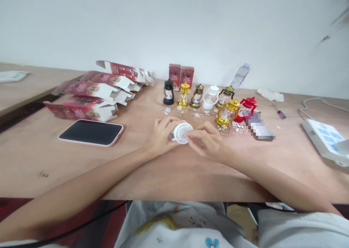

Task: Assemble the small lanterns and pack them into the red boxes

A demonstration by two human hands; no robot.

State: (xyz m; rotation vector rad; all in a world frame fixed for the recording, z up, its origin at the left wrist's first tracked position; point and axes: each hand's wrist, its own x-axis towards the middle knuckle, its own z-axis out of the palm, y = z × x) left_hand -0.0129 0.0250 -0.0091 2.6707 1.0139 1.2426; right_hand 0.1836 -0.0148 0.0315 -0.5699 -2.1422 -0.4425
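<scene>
My left hand (163, 134) is wrapped round a small white lantern (183, 132), tipped so that its round base faces me. The thumb and fingers of my right hand (207, 141) pinch together at that base; whatever they may hold is too small to make out. Behind the hands stands a row of small lanterns: a black one (168, 92), a gold one (184, 95), a bronze one (196, 96) and a white one (210, 97) among them. Nearer my right hand are another gold lantern (228, 113) and a red lantern (246, 109).
Flattened red cartons (84, 108) lie at the left behind a phone (91, 132). Two upright red boxes (181, 76) stand by the wall. Metal pieces (196, 113) lie before the lanterns. At right are a screwdriver (280, 112), a crumpled tissue (270, 95) and a white device (324, 139).
</scene>
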